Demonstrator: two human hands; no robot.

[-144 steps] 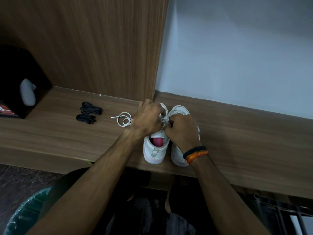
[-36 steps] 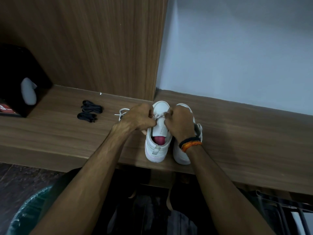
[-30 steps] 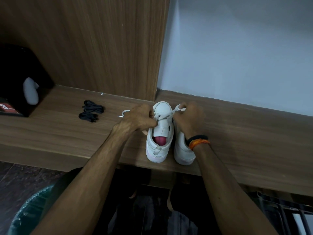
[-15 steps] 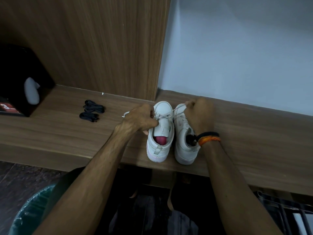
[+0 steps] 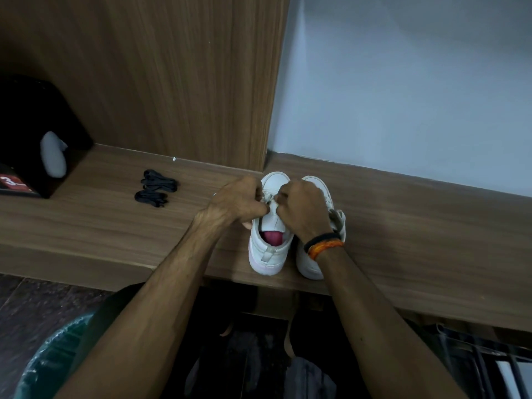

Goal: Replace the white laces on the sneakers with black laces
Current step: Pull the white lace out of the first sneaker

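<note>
While both your hands sit on the left sneaker (image 5: 269, 246) in the middle of the frame, you are taking out its white lace (image 5: 266, 196). Your left hand (image 5: 237, 201) has its fingers curled tight at the lace holes, and it looks like it pinches the lace. Your right hand (image 5: 302, 208) is curled there too, pinching near the same spot and hiding part of the right sneaker (image 5: 318, 226) beside it. Both shoes stand on the wooden shelf (image 5: 417, 240), touching side by side. The black laces (image 5: 157, 188) lie in two small bundles to the left of the middle, well apart from the shoes and not yet used. I think this is the pull-out step. Next you need to tug the lace free of each hole, one at a time, and hold the shoe so it does not tip.
</note>
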